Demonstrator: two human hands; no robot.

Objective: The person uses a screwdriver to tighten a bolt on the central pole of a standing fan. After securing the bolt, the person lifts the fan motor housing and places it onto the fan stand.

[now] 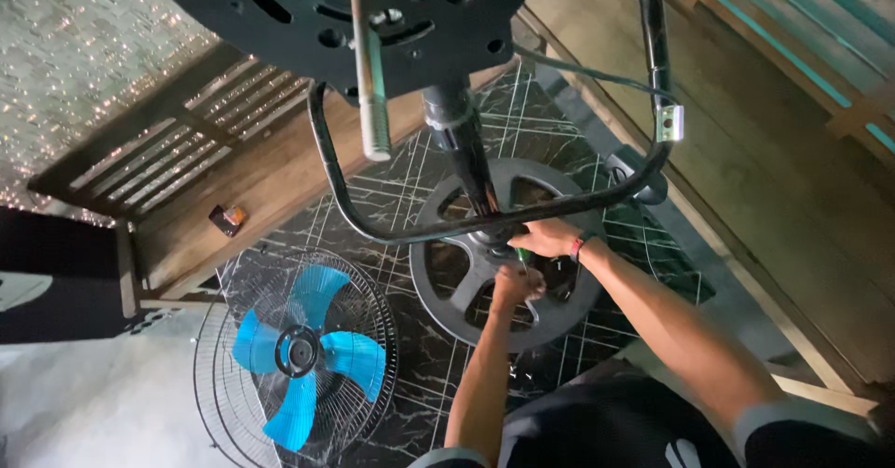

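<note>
Both hands — left hand point(516, 284), right hand point(550, 238) — at round fan base point(447, 282).

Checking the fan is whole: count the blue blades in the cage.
3 blue blades inside the wire cage on the dark floor: one up, one right, one down-left. None seems hidden.

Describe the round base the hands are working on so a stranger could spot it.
On the dark marbled floor, right of the blue fan, lies the base. It is a grey spoked disc with a black pole rising from its hub, unlike the wire-caged fan.
</note>
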